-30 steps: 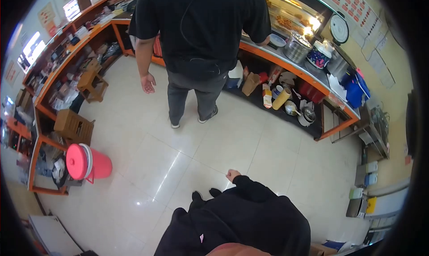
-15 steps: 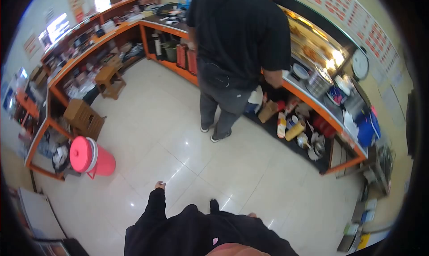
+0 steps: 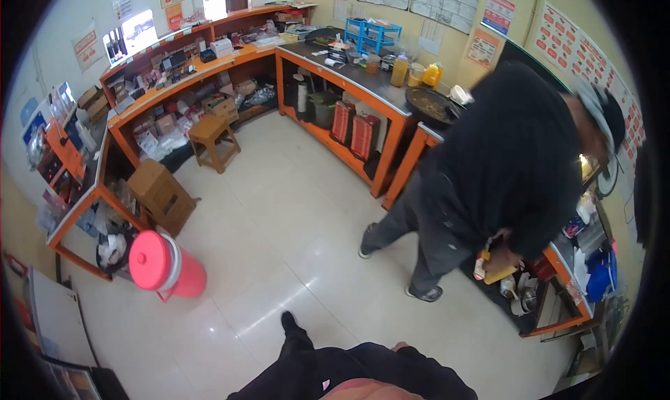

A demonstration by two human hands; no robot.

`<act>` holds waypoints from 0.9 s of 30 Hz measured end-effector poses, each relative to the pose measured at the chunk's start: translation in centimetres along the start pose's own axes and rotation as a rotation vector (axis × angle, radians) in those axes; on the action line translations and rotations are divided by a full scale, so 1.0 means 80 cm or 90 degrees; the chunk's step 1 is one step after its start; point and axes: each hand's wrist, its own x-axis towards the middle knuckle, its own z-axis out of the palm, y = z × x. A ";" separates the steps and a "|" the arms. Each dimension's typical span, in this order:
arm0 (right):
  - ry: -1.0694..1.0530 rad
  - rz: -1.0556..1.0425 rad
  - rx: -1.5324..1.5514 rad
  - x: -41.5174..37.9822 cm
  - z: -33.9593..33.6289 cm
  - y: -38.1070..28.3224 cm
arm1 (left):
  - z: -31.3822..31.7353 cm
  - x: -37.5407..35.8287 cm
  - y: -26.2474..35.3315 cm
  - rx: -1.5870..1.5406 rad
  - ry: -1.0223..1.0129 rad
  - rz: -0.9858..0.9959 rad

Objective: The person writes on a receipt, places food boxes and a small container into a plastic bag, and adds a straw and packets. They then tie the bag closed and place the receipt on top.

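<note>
At the bottom edge, my right hand (image 3: 400, 345) shows only as a small patch of skin beside my dark clothing, its fingers too hidden to make out. My left hand is out of view. My dark shoe (image 3: 288, 321) is on the pale tiled floor (image 3: 272, 239). Ahead on the right, a co-worker in a black top (image 3: 495, 163) bends over the counter, a hand (image 3: 500, 258) reaching to the items on the low shelf, near a yellowish package (image 3: 494, 276).
A pink lidded bucket (image 3: 187, 274) stands at the left, near two brown stools (image 3: 165, 199). Orange-edged counters (image 3: 395, 124) line the walls, bearing a dark pan (image 3: 429, 107), yellow bottles (image 3: 400, 70) and a blue rack (image 3: 375, 35). Low shelves hold boxes and pots.
The view has swung right-to-left across the room, showing more back counter. The co-worker has bent down with legs apart and reached low. My left hand has left the view.
</note>
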 end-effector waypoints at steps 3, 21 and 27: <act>0.049 -0.066 0.063 0.079 0.009 -0.102 | -0.110 0.055 0.001 -0.068 0.049 -0.052; -0.046 0.002 -0.019 0.294 -0.234 -0.498 | -0.561 0.460 0.646 -0.352 0.115 0.376; 0.176 -0.222 -0.095 0.416 -0.431 -0.777 | -0.645 0.505 0.603 -0.074 0.059 0.133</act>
